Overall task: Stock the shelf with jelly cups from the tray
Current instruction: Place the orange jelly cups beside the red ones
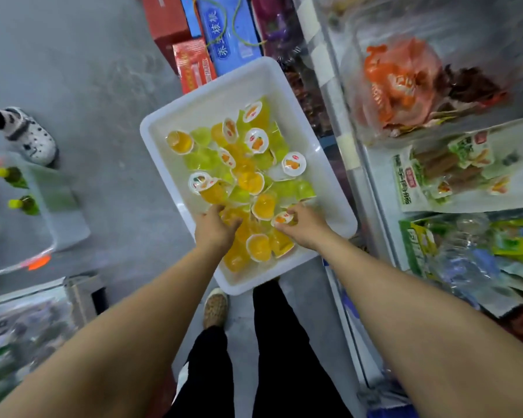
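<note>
A white plastic tray (169, 128) stands on the floor in front of me, holding several orange and green jelly cups (248, 164). My left hand (216, 229) reaches into the tray's near end, its fingers curled down around orange jelly cups. My right hand (304, 226) pinches one jelly cup with a white fruit-printed lid (282, 219) between thumb and fingers. The shelf (375, 164) rises to the right of the tray.
The shelf holds bagged snacks (453, 170) and an orange bag (396, 86). Red and blue boxes (212, 40) sit beyond the tray. A clear bin with bottles (21, 203) stands at the left, beside another person's white shoe (34, 137). My feet are below the tray.
</note>
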A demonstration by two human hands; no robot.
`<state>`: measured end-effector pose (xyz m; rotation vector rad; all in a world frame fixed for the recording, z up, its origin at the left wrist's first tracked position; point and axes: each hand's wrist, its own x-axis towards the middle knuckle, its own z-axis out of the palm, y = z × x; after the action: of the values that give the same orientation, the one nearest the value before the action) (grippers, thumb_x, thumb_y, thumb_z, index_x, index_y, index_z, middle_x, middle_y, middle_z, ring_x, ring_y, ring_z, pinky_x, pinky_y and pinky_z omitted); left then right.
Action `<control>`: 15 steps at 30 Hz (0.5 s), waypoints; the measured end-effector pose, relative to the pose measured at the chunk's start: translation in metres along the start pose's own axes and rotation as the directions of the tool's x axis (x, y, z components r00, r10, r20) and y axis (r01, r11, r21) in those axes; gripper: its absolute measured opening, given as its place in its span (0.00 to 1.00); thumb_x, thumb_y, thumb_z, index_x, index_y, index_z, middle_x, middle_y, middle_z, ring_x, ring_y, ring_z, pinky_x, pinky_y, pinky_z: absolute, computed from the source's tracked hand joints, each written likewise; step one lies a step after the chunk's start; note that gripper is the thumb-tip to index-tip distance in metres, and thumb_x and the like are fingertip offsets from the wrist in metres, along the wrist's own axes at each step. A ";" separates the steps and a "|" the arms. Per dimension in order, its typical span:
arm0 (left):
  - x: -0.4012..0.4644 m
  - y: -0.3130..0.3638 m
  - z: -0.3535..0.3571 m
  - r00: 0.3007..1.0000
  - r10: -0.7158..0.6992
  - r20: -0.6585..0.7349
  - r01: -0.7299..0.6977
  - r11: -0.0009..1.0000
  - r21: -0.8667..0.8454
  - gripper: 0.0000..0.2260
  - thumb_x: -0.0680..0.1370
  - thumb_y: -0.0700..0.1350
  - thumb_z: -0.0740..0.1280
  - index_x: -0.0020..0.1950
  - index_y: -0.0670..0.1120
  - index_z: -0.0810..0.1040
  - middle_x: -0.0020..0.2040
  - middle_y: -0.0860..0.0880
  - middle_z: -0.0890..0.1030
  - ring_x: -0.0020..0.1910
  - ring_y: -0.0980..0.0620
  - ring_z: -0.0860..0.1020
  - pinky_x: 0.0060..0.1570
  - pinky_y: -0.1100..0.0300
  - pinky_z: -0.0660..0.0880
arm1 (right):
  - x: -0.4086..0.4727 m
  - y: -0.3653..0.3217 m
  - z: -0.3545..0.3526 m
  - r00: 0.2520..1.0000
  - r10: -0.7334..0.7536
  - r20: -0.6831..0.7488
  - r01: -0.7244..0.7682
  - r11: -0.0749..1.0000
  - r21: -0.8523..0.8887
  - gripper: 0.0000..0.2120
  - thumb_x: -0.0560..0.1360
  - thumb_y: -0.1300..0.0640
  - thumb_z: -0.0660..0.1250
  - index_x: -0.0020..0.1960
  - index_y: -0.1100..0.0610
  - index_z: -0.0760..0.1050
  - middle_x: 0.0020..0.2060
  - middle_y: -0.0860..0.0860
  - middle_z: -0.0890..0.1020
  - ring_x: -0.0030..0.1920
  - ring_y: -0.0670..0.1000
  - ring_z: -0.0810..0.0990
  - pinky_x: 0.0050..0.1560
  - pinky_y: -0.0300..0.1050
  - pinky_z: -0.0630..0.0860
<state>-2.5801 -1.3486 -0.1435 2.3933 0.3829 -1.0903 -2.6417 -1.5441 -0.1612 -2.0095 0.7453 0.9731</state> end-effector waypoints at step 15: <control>0.028 0.004 0.020 0.998 -0.026 0.060 0.032 0.994 -0.109 0.23 0.70 0.66 0.71 0.55 0.52 0.74 0.54 0.47 0.79 0.51 0.46 0.76 0.52 0.52 0.75 | 0.023 0.008 0.014 0.996 -0.002 -0.092 0.005 1.000 0.030 0.20 0.68 0.44 0.79 0.53 0.49 0.76 0.51 0.48 0.80 0.53 0.51 0.79 0.47 0.42 0.72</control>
<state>-2.5733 -1.3610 -0.1755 2.2612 0.4467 -1.1202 -2.6410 -1.5404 -0.1891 -2.0395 0.8013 0.8676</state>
